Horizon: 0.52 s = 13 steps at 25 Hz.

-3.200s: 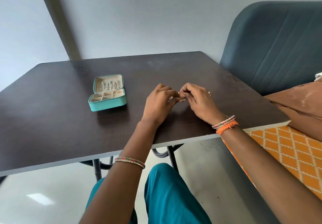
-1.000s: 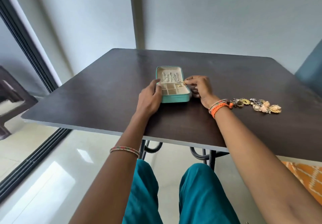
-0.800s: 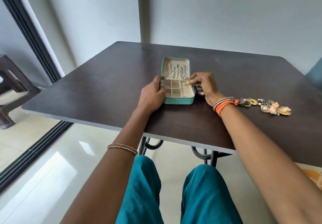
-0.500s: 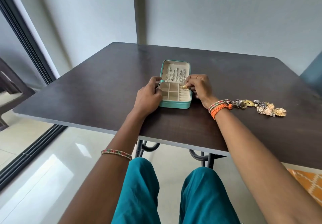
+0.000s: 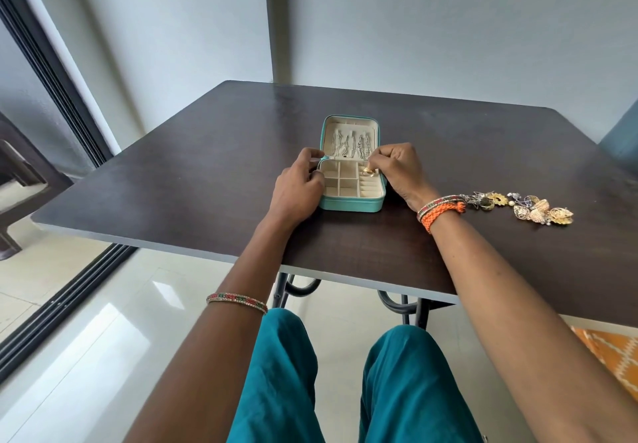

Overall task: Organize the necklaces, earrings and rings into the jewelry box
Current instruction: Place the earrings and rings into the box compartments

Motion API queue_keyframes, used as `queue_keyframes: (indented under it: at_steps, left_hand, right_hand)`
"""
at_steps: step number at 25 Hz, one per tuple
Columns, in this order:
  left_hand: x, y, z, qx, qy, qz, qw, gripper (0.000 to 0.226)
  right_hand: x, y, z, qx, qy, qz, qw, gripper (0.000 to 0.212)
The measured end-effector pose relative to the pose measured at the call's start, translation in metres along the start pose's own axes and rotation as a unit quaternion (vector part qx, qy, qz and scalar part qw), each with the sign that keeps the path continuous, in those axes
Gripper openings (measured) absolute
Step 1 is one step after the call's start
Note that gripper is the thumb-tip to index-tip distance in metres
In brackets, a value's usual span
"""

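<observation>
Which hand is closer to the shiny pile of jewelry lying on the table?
The right hand. It sits at the jewelry box's right edge, with its wrist just beside the pile of jewelry. The left hand is on the box's far side, away from the pile.

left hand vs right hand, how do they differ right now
The left hand grips the jewelry box at its left edge, holding no jewelry; the right hand pinches a gold ring over the box's right-hand slots. The right wrist wears an orange braided band, the left arm only a bangle. Both touch the box.
</observation>
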<state>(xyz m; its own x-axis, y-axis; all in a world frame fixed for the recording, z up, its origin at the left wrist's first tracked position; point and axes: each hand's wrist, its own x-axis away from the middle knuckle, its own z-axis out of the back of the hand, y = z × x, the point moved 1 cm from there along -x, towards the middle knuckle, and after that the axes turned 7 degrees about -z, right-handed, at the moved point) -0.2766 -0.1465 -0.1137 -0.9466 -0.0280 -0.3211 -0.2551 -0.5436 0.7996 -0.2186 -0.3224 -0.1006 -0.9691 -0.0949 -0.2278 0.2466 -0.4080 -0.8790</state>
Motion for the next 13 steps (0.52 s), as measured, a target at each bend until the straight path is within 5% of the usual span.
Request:
queue_keyframes:
  at_steps: [4, 9, 13]
  left_hand:
    - [-0.0005, -0.0004, 0.0, 0.002, 0.001, 0.001, 1.0, 0.039]
    - [-0.0015, 0.0001, -0.0003, 0.002, 0.006, 0.003, 1.0, 0.036]
    - [0.0006, 0.0034, 0.0, 0.003, 0.001, 0.006, 1.0, 0.041]
  right_hand:
    - [-0.0017, 0.0029, 0.0012, 0.013, -0.009, 0.001, 1.0, 0.039]
    - [0.0002, 0.0019, 0.0028, 0.024, -0.008, -0.007, 1.0, 0.01]
    - [0.0025, -0.0018, 0.0062, -0.006, -0.016, -0.036, 0.999, 0.025]
